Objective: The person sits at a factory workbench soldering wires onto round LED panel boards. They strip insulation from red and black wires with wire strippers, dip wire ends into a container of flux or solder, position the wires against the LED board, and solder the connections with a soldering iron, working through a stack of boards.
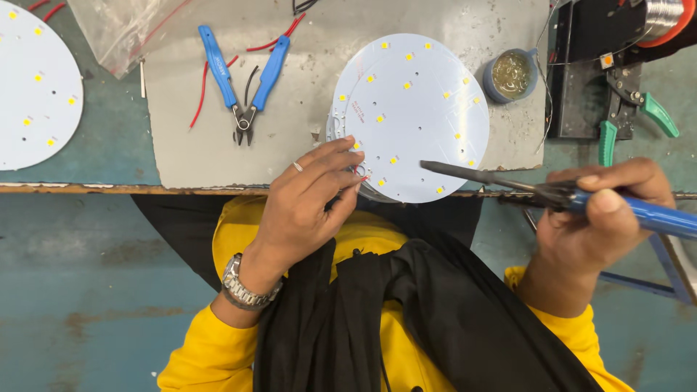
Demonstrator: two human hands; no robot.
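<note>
left hand [305,199] fingers pinched together on the near edge of a round white LED board [414,116] stacked on the grey mat [196,156], right hand [606,214] wrapped tight around a blue-handled soldering iron [552,192], tip over the board's lower edge, blue cutters [245,80] and flux tin [512,75] nearby

**Workbench and what lies on it**

A teal workbench [102,138] with a worn front edge carries a grey mat [189,156]. On the mat lie blue-handled cutters [244,80], red wire pieces [200,98], a stack of round white LED boards [417,116] and a small blue pot of flux [512,75]. Off the mat — another white disc [33,87] at the far left, green-handled pliers [632,116] on the right.
</note>
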